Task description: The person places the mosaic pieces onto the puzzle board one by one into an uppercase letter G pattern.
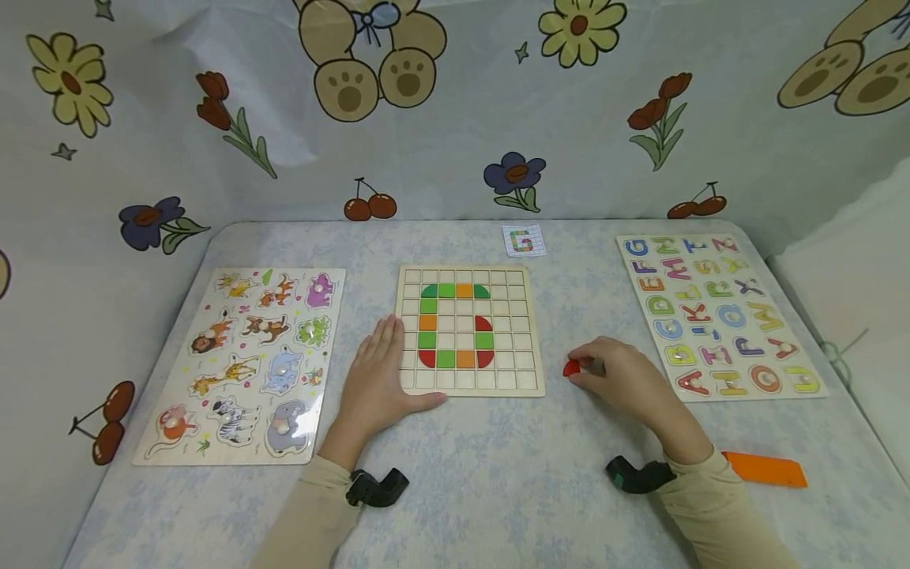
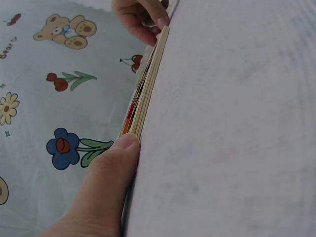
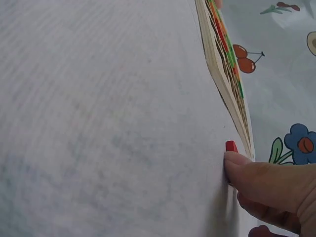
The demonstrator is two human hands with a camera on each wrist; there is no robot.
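Observation:
A square wooden grid board lies in the middle of the table, with green, orange and red tiles set in a G-like outline. My left hand rests at its lower left corner, fingers straight along the left edge and thumb against the near edge. To the right of the board, my right hand pinches a small red block between thumb and fingers, just over the tabletop. The right wrist view shows the thumb over most of that block. Behind the board lies a small pattern card with a similar coloured shape.
An animal puzzle board lies on the left and an alphabet puzzle board on the right. An orange flat object sits beside the right sleeve, partly covered by it. A printed cloth hangs behind the table.

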